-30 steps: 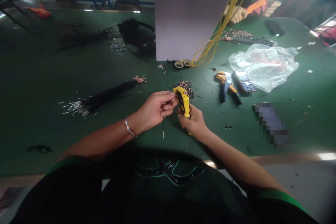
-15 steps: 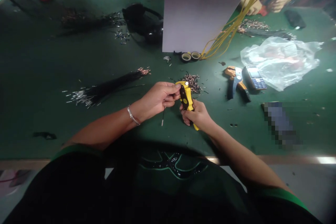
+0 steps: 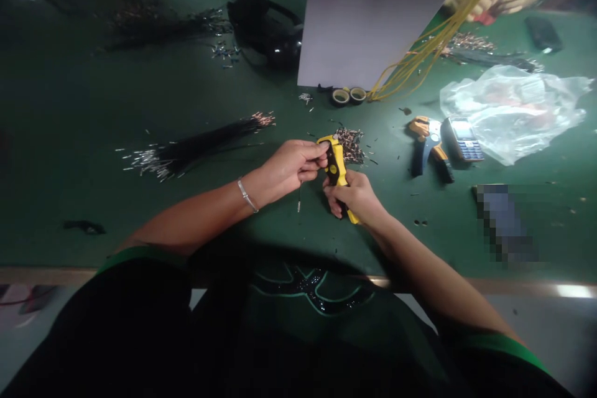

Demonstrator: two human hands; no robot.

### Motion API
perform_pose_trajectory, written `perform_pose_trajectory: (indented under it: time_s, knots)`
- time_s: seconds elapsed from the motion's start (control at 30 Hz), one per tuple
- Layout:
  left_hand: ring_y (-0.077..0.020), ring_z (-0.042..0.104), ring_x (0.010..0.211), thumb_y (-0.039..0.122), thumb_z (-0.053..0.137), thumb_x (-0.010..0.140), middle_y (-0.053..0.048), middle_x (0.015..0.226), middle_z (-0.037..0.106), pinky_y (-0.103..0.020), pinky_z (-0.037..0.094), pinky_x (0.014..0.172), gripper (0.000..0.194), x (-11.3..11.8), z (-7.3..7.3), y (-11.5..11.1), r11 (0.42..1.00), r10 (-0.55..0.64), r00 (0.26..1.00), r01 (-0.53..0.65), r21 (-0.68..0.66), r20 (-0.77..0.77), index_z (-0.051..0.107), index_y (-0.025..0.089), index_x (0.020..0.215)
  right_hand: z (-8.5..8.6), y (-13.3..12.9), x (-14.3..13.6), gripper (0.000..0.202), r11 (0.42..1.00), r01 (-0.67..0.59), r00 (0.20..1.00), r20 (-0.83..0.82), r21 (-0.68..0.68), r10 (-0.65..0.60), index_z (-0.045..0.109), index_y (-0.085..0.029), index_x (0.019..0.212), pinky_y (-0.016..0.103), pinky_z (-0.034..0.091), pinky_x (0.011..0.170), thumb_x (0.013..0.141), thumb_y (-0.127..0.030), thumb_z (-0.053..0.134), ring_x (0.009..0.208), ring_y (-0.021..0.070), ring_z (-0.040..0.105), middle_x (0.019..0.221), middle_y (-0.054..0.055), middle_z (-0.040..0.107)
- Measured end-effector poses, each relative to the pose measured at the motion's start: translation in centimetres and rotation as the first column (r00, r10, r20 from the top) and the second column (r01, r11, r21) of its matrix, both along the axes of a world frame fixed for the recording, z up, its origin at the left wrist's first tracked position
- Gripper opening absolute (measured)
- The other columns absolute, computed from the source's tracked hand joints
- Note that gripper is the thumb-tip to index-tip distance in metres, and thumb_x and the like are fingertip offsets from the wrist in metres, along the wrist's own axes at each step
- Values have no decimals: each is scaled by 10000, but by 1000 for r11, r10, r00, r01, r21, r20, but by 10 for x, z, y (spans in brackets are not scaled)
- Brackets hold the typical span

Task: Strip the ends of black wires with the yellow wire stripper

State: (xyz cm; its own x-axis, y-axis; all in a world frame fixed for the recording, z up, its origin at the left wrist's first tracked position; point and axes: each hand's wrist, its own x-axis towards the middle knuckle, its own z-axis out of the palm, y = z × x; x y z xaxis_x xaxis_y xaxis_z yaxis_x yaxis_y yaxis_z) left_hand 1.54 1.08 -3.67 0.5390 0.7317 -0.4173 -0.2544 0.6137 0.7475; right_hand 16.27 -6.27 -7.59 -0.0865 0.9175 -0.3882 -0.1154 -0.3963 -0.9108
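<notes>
Both hands [image 3: 296, 165] [image 3: 357, 194] at yellow tool [image 3: 339, 165].

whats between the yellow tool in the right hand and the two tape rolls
The head view shows a pile of small dark and coppery pieces between the yellow tool and the two tape rolls, with a few loose bits around it.

Smooth plastic on the yellow tool [image 3: 340, 160], shiny metal bracelet [image 3: 247, 196], glossy crinkled plastic bag [image 3: 517, 106].
</notes>
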Motion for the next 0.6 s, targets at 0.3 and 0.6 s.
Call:
perform_pose_trajectory:
  time_s: [0.3, 0.6]
  knots:
    - [-4, 347, 417, 140, 617, 869, -33, 599, 527, -176, 153, 373, 287, 2, -7, 2, 999, 1, 1000, 0, 51, -8, 569, 91, 591, 6, 1, -1, 178, 999, -17, 998, 60, -38, 20, 507, -186, 747, 228, 354, 272, 616, -154, 623, 265, 102, 420, 369, -74, 493]
    - [10, 283, 403, 132, 576, 889, -36, 617, 520, -174, 135, 386, 274, 3, -9, 3, 999, -29, 1000, 28, 36, 12, 568, 75, 621, 0, 2, 3, 187, 999, -35, 999, 32, -18, 35, 518, -191, 744, 241, 366, 280, 601, -131, 623, 283, 92, 407, 412, -78, 491]
